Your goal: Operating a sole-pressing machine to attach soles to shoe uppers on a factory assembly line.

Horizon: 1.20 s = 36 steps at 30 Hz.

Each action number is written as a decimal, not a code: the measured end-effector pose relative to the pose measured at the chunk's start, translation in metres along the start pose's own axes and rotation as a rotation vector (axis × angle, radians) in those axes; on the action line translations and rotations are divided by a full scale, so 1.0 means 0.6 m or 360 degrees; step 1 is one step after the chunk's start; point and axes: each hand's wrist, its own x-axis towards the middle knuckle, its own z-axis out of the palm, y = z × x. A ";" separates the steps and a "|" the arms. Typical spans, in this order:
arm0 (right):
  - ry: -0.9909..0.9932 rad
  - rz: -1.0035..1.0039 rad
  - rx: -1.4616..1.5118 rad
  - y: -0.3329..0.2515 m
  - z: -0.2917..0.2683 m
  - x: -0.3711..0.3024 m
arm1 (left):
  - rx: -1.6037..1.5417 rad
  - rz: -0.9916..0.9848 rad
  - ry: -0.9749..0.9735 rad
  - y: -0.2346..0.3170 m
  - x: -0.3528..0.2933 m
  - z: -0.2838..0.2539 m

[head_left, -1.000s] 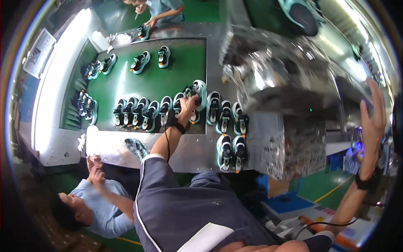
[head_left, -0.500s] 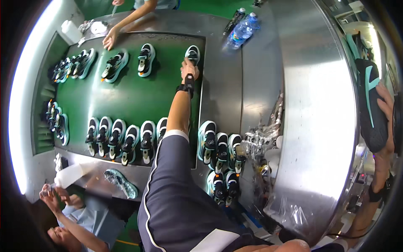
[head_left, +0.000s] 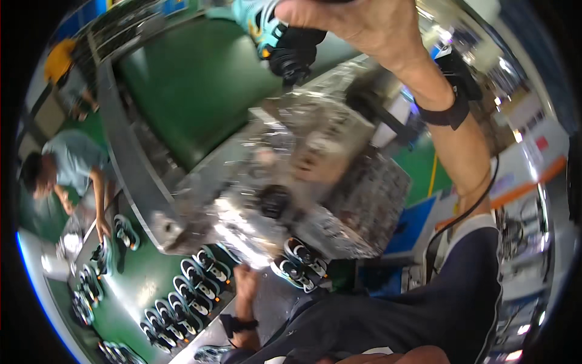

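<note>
My right hand [head_left: 357,24] is raised at the top of the head view, its fingers partly cut off by the edge. It grips a mint-green and black sneaker [head_left: 257,27], which is blurred and only partly in view. Low in the middle, my left hand [head_left: 245,282] is beside a row of black, white and mint sneakers [head_left: 194,282]. Its fingers are blurred and partly lost against a foil-wrapped machine [head_left: 242,221], so their pose is unclear. A pair of similar sneakers [head_left: 300,264] lies just right of that hand.
A green conveyor belt [head_left: 188,85] with a metal rim runs beyond the foil-wrapped machine. At the left a co-worker in light blue [head_left: 73,158] reaches to a shoe [head_left: 106,255] on the nearer green surface. Another person in yellow [head_left: 60,60] is farther back.
The view has swung round to the right. My right hand, with a shoe, has gone from the right edge to the top. My left hand has left the far sneaker and drawn back close to me.
</note>
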 end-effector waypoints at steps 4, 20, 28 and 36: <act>0.0288 0.0549 0.0342 -0.142 -0.163 -0.060 | -0.0955 0.0341 -0.1097 0.169 -0.090 0.200; 0.1714 0.2179 0.0075 -0.817 -0.537 -0.684 | -0.0733 -0.0330 -0.2014 0.149 -0.289 0.845; 0.2389 0.2367 -0.1322 -1.127 -0.630 -0.842 | 0.0522 0.0375 -0.2668 -0.020 -0.514 1.081; 0.2396 0.2507 -0.2301 -1.358 -0.752 -0.890 | 0.0716 0.0327 -0.2846 -0.263 -0.649 1.418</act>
